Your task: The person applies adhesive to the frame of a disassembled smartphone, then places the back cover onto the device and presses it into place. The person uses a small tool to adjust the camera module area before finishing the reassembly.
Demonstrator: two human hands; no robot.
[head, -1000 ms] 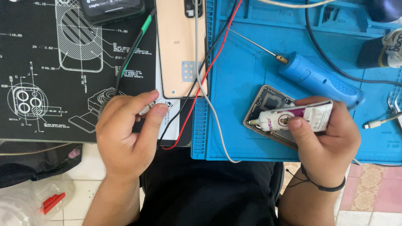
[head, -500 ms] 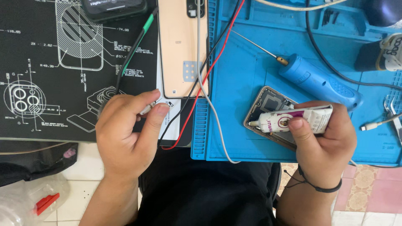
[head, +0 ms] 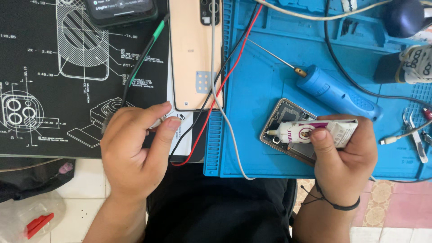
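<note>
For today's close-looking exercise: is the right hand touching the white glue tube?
Touching. The head view shows the right hand wrapped around the white glue tube, thumb pressed on its front, its nozzle over the opened phone.

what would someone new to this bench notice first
The right hand pinches a small white squeeze tube, its nozzle over the edge of an opened phone frame on the bright blue work mat. Just above lies a blue pen-shaped electric screwdriver. On the black blueprint-print mat at left, the left hand rests closed beside a peach-coloured phone back cover.
</note>
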